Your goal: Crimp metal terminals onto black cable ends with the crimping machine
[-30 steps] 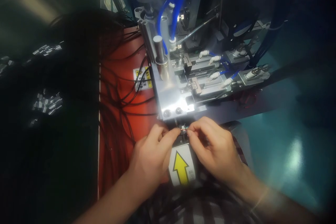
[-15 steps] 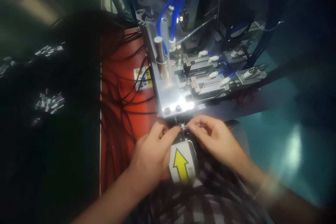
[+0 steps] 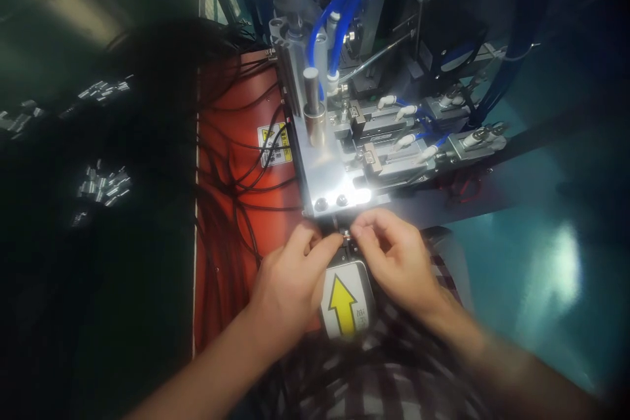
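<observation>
My left hand [image 3: 294, 270] is closed in a pinch, thumb against forefinger, just in front of the metal block [image 3: 322, 177] of a machine. Between my hands a small bit of thin wires [image 3: 346, 235] pokes out at the left fingertips; its detail is blurred. My right hand [image 3: 401, 259] is curled close beside it, thumb and forefinger nearly together, and whatever lies between them is too small to make out. Just below the fingertips is a white plate with a yellow arrow [image 3: 343, 305].
Black cables [image 3: 236, 197] lie over the red surface [image 3: 270, 230] at left, by a warning label [image 3: 275, 146]. Small shiny metal pieces [image 3: 104, 185] lie in piles farther left. Blue air tubes [image 3: 339, 20] and pneumatic cylinders [image 3: 394, 138] fill the machine behind.
The view has shifted slightly, so the machine sits a little farther right. The coloured thin wires that spanned between my fingertips now show less. Both hands stay at the same spot.
</observation>
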Action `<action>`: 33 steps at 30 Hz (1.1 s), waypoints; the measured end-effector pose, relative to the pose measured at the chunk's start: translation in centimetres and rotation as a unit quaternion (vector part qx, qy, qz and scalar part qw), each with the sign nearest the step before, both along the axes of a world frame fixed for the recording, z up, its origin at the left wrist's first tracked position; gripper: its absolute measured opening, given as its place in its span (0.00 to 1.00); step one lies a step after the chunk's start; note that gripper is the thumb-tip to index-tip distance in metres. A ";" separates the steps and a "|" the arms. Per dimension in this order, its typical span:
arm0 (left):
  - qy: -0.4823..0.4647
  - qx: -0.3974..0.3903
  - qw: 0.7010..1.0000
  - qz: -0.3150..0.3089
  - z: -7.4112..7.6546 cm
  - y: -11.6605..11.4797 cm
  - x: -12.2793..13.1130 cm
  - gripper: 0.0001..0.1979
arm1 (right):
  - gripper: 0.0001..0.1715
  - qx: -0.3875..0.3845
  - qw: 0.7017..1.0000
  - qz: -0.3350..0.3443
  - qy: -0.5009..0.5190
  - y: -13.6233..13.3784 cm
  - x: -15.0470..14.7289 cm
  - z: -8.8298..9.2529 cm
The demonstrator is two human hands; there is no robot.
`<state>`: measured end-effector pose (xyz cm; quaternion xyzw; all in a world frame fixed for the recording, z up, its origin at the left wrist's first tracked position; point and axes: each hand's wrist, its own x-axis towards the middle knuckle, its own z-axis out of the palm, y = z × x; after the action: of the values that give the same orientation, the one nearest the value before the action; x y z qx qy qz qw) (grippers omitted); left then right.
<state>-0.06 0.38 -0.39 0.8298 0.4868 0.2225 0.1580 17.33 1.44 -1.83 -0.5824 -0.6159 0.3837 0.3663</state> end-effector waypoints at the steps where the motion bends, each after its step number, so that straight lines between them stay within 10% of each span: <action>1: 0.001 -0.004 1.000 0.000 0.0 0.0 0.0 0.14 | 0.06 0.011 1.000 0.003 -0.008 -0.1 0.0 -0.1; 6: -0.002 0.004 1.000 -0.001 -0.1 -0.1 -0.1 0.14 | 0.06 0.047 0.999 0.014 -0.013 -0.4 -0.1 -0.2; 12: -0.009 0.009 1.000 -0.001 -0.3 -0.1 -0.1 0.15 | 0.08 -0.121 0.987 -0.043 0.094 -0.4 -0.4 -0.1; 20: 0.006 0.013 1.000 -0.017 -0.2 -0.1 -0.2 0.17 | 0.18 -0.372 0.880 0.018 0.294 1.1 0.6 0.4; 33: -0.010 -0.007 1.000 0.019 0.3 0.0 0.0 0.09 | 0.20 -0.074 0.995 0.043 0.053 -0.3 0.1 -2.4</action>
<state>-0.06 0.33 -0.10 0.8168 0.5026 0.2308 0.1644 17.43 1.17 -4.24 -0.5599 -0.5897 0.4740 0.3377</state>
